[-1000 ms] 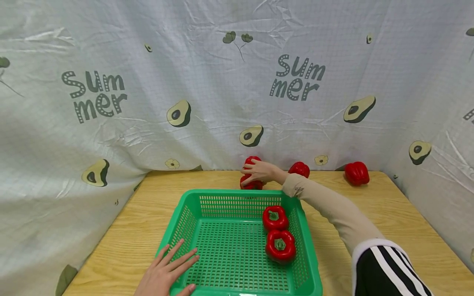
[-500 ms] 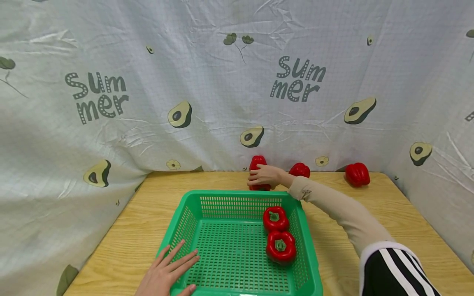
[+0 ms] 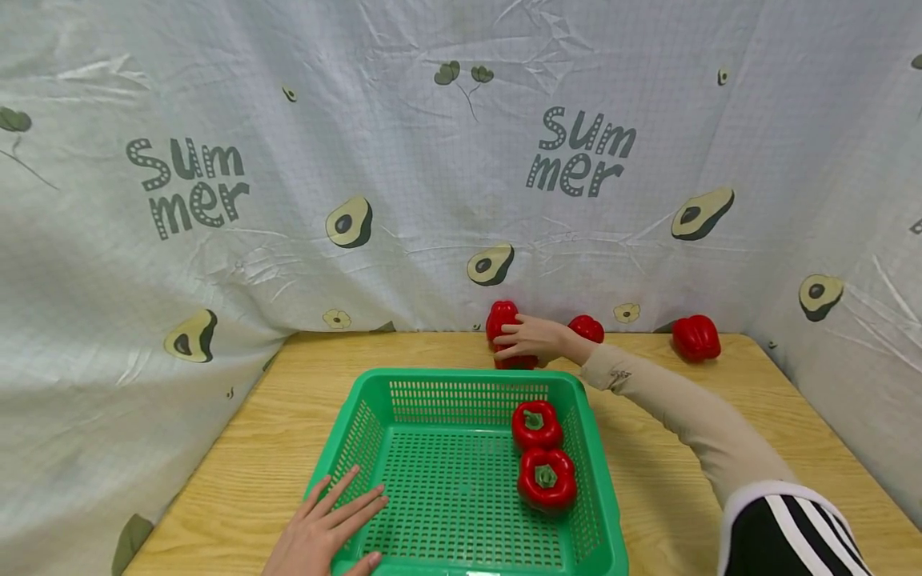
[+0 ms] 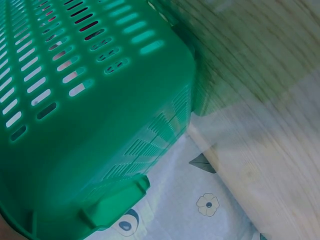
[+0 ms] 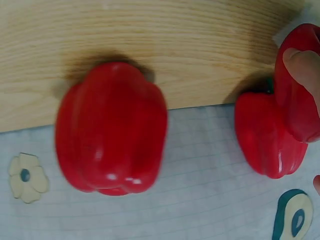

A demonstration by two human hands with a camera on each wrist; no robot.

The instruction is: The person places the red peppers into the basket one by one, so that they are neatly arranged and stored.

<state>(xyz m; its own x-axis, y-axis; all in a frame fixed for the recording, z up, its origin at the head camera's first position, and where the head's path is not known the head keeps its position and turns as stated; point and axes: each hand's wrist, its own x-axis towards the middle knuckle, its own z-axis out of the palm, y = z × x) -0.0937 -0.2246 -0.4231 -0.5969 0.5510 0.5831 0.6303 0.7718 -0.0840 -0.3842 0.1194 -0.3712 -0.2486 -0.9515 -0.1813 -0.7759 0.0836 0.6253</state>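
Observation:
My right hand grips a red bell pepper just behind the far rim of a green basket. In the right wrist view the thumb lies against this pepper, which overlaps another red bell pepper. That rear one stands at the table's back edge. Over the basket's near left rim lies my left hand, fingers straight and spread. Two red bell peppers, one at the back and one nearer, sit stem up along the basket's right side.
Behind my right wrist is another red bell pepper, large in the right wrist view. One more bell pepper lies at the table's back right. A printed cloth hangs behind the wooden table.
My right hand has shifted a little to the right with the pepper it grips. The rear pepper has also moved slightly right since the first frame. My left hand stays on the basket.

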